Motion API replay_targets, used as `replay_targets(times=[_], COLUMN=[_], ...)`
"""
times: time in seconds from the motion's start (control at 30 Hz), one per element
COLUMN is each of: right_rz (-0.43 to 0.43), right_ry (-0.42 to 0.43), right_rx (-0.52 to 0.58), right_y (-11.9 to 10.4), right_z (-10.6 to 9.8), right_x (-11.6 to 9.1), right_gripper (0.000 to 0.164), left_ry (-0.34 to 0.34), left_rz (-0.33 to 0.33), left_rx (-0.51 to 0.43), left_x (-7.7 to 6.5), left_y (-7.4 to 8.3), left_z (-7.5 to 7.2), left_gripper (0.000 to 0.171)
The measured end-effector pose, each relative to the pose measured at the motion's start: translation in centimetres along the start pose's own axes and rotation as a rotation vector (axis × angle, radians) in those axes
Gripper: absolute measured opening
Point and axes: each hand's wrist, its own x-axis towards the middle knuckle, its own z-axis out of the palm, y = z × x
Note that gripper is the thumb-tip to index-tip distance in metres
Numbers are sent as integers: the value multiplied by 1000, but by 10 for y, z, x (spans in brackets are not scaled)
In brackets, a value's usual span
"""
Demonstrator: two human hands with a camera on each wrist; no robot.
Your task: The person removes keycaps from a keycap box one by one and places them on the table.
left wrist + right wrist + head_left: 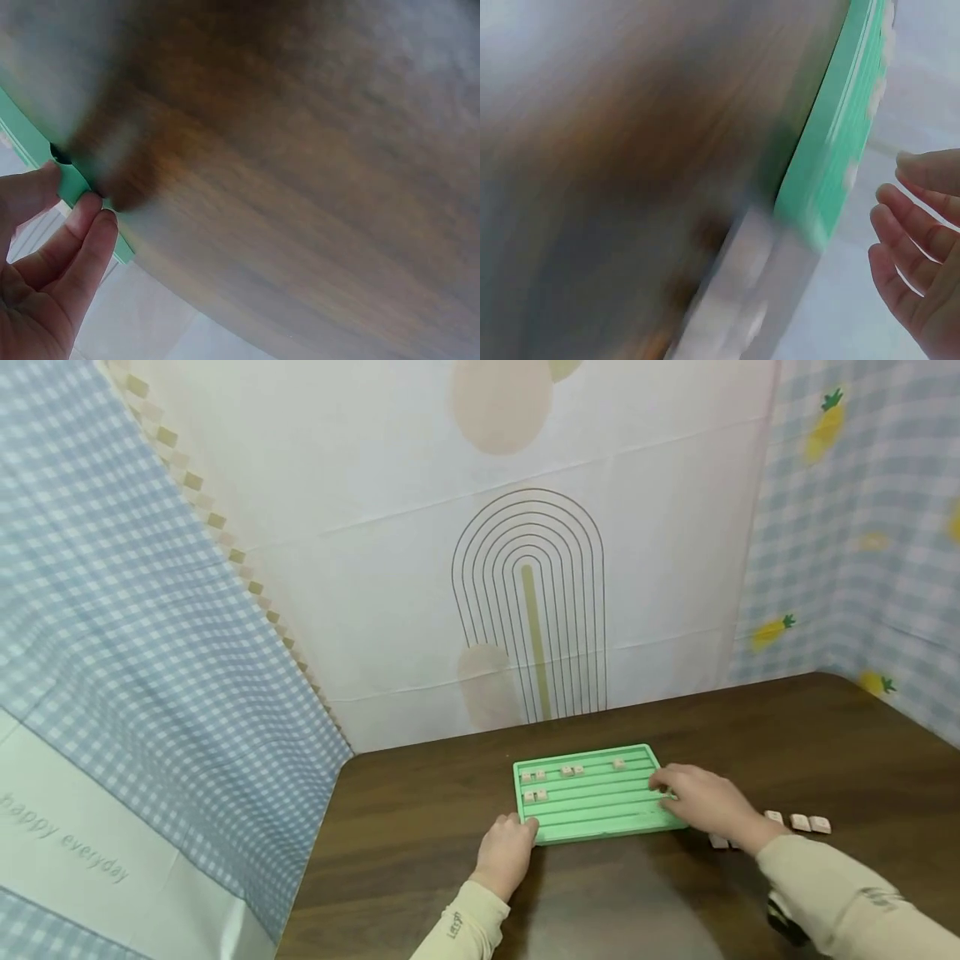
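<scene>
A mint-green ridged tray [600, 814] lies on the dark wooden table. Small whitish blocks with faint marks sit in its two far rows: a pair of blocks [533, 776] at far left, another pair [572, 771], a single block [618, 764], and one pair [536, 796] in the second row. My left hand [506, 852] holds the tray's near left corner, thumb and fingers pinching its green edge [73, 184] in the left wrist view. Over the tray's right edge is my right hand [708, 797]; its fingers [907, 225] are loosely bent with nothing between them.
To the right of the tray lie several loose whitish blocks [810, 823], some partly hidden beneath the right wrist. A dark object [783, 922] shows under the right sleeve. Patterned cloths [390, 568] hang behind and beside the table [405, 827].
</scene>
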Motion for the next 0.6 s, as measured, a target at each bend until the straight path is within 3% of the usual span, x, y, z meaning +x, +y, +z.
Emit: replay_targets(times=[0.33, 0.47, 0.6], right_rz=[-56, -76, -73], right_ry=[-5, -3, 41], right_rx=[75, 110, 69], right_y=[-58, -78, -94], right_z=[53, 71, 85], right_x=[69, 86, 95], right_gripper=[19, 19, 17], left_ry=[-42, -40, -42], left_rz=[-38, -32, -15], left_rx=[22, 42, 66], left_x=[2, 2, 2], left_y=[4, 4, 1], left_z=[3, 3, 3], left_gripper=[8, 8, 6])
